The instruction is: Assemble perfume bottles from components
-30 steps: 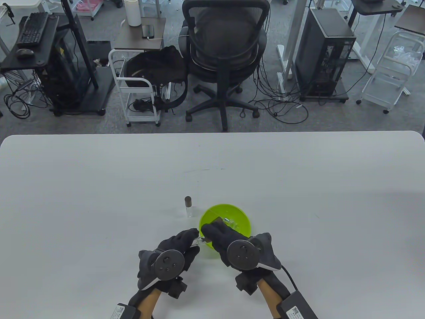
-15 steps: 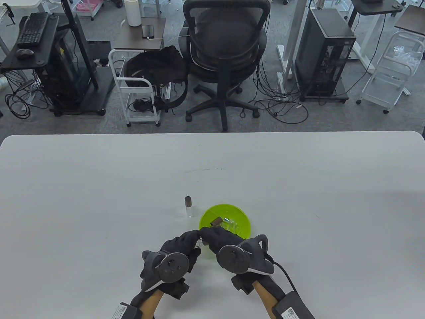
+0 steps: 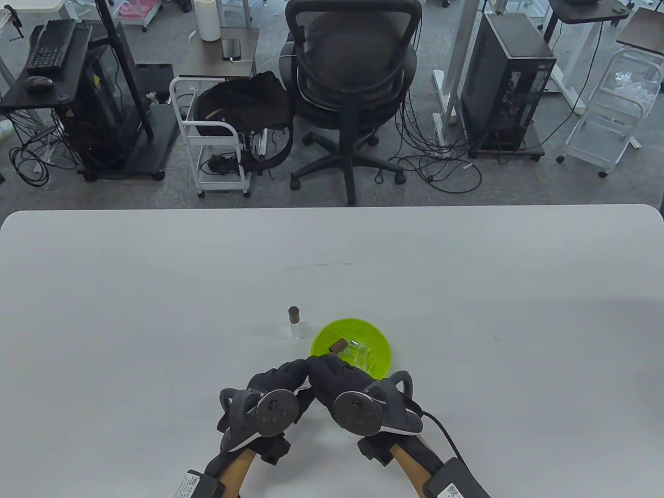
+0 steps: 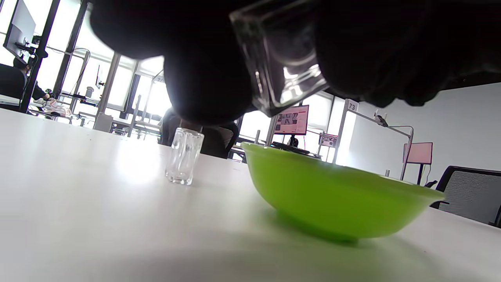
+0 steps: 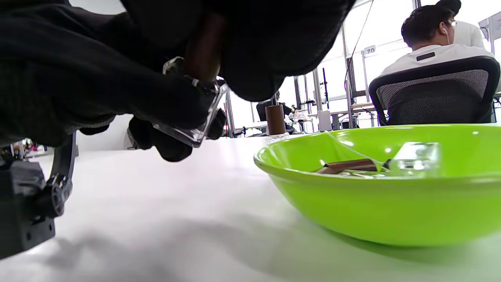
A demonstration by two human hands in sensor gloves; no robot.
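My left hand (image 3: 291, 371) grips a clear square glass bottle (image 4: 282, 66), held tilted just above the table. My right hand (image 3: 320, 366) meets it from the right and pinches a brown cap (image 5: 204, 50) at the clear bottle's (image 5: 192, 124) neck. In the table view the gloves hide both parts. Behind the hands sits a green bowl (image 3: 381, 358) holding another brown cap (image 3: 340, 345) and clear bottles (image 3: 363, 356). One capped bottle (image 3: 294, 322) stands upright left of the bowl.
The white table (image 3: 155, 285) stretches wide on both sides and toward the far edge. An office chair (image 3: 353, 78) stands beyond that edge. A seated person (image 5: 430, 43) shows in the right wrist view's background.
My right hand has drawn back from the bowl's rim toward me and left. Both hands have closed together, and the bottle seen between them earlier is now covered.
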